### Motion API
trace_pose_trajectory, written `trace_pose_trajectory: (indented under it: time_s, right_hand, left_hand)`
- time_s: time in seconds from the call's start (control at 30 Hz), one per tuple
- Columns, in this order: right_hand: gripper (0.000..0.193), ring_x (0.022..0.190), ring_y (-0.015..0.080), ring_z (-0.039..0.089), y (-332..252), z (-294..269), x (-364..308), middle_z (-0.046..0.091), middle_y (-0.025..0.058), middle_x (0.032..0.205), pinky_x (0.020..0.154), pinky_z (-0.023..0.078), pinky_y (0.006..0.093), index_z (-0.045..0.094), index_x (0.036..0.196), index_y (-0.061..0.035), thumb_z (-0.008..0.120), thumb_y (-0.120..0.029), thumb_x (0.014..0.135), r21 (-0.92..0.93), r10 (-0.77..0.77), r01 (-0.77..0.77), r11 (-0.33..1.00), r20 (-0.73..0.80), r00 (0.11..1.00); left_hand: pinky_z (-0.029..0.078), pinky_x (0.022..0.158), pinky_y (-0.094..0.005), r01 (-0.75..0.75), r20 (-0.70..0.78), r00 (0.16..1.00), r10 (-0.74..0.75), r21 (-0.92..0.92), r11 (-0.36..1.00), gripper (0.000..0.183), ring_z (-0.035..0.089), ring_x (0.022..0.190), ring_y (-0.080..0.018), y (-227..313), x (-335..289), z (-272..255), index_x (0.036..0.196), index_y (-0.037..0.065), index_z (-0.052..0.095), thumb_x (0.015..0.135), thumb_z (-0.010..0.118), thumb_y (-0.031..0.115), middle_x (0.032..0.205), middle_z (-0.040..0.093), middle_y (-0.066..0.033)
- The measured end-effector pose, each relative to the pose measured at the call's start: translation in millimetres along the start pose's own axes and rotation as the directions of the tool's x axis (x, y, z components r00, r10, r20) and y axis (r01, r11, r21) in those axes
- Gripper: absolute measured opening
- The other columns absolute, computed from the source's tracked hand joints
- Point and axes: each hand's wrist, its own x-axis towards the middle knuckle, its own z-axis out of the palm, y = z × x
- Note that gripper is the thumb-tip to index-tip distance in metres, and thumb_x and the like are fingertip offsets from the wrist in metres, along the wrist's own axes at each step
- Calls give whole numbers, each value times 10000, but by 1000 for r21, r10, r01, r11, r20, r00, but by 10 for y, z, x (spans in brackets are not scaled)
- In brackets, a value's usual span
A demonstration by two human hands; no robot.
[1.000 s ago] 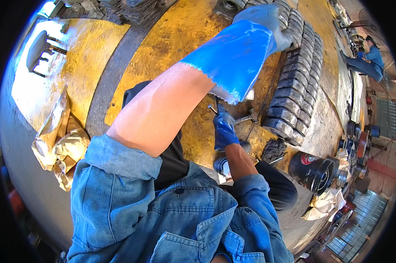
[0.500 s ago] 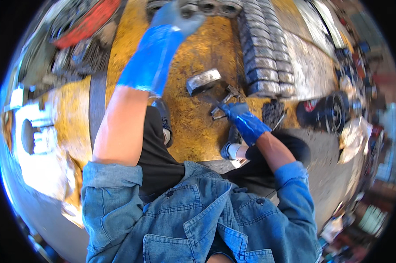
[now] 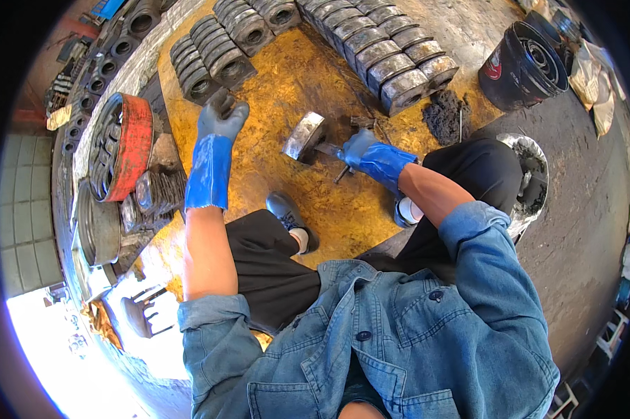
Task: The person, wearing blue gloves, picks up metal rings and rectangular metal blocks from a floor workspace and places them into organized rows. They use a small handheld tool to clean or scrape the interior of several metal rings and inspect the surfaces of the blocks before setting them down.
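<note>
My left hand (image 3: 222, 117), in a blue glove with a grey, worn hand part, is raised beside the near end of a row of dark metal blocks with round holes (image 3: 202, 85). Its fingers are loosely bent, the thumb stands apart, and nothing shows in them. My right hand (image 3: 362, 149), also gloved in blue, is closed round a flat-bladed tool (image 3: 327, 149). The blade points left at a single silvery metal block with a curved top (image 3: 304, 134); whether it touches cannot be told. Below the right hand a thin rod (image 3: 342, 174) sticks out.
Double rows of metal blocks (image 3: 371, 49) stand far right on the stained yellow board (image 3: 273, 91). A black heap (image 3: 442, 120), a black bucket (image 3: 500, 77) and a white bucket of dark paste (image 3: 536, 183) lie rightward. A red-sided drum (image 3: 135, 140) of metal parts stands left.
The view has turned. My left hand has come back from the far blocks, toward me. My right hand still grips the tool, its blade now close to the single block.
</note>
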Motion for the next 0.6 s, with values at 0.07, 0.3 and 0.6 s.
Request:
trace_pose_trajectory:
  time_s: [0.07, 0.3, 0.6]
  right_hand:
    - [295, 1030, 273, 654, -145, -256, 13, 698, 57, 1068, 743, 502, 427, 681, 1163, -151, 475, -210, 961, -46, -63, 64, 997, 28, 998]
    - [198, 979, 253, 704, 6, -387, 148, 743, 43, 1040, 747, 546, 391, 774, 1007, -157, 642, -155, 860, -142, 5, -12, 990, -48, 999]
    - [363, 979, 270, 703, 110, -504, 674, 723, 90, 1096, 738, 554, 365, 741, 1095, -110, 772, -207, 747, -37, -20, 26, 999, 161, 987]
  left_hand:
    - [501, 912, -356, 134, 17, 991, -134, -208, 969, 717, 487, 1277, -291, -213, 87, -191, 1460, -31, 362, 853, 680, 179, 1431, 442, -232]
    - [486, 979, -373, -27, 133, 991, -25, 375, 927, 693, 558, 1223, -301, -287, -40, 429, 1386, -23, 466, 812, 726, 264, 1339, 557, -227]
    - [414, 874, -405, -86, 270, 958, -98, 594, 800, 584, 452, 1072, -270, -1291, 44, 769, 1375, -10, 484, 866, 616, 243, 1332, 503, -179]
